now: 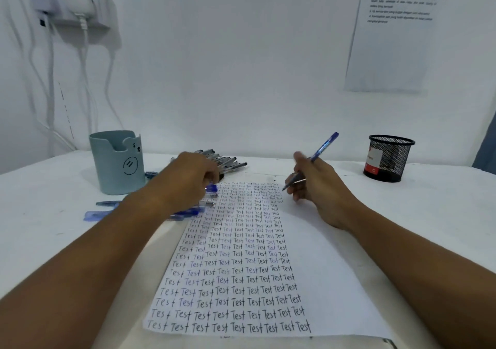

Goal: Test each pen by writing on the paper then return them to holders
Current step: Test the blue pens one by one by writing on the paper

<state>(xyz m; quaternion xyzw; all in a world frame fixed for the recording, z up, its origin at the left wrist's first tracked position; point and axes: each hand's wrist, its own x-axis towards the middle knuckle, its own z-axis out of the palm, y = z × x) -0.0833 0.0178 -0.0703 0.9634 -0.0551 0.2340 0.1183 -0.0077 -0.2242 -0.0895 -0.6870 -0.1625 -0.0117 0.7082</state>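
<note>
I see right hand [316, 185] pinching blue pen [315, 156], tip at paper [308, 254] far edge. Left hand [188, 179] over blue pens [193, 210], grip unclear. Black pens [228, 160] behind; bear holder [116, 163] far-left, mesh holder [389, 158] far-right of tabletop [429, 214].

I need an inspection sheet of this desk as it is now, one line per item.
Surface: white table, paper filled with "Test".
Job's things: blue pen in right hand; black pens piled; blue pens beside paper; bear holder; mesh holder.
Clutter: nothing seen.
Grips: left hand over blue pens, hold unclear; right hand grips pen.
Cables: white cables hang from socket.
Surroundings: white wall, printed sheet.
</note>
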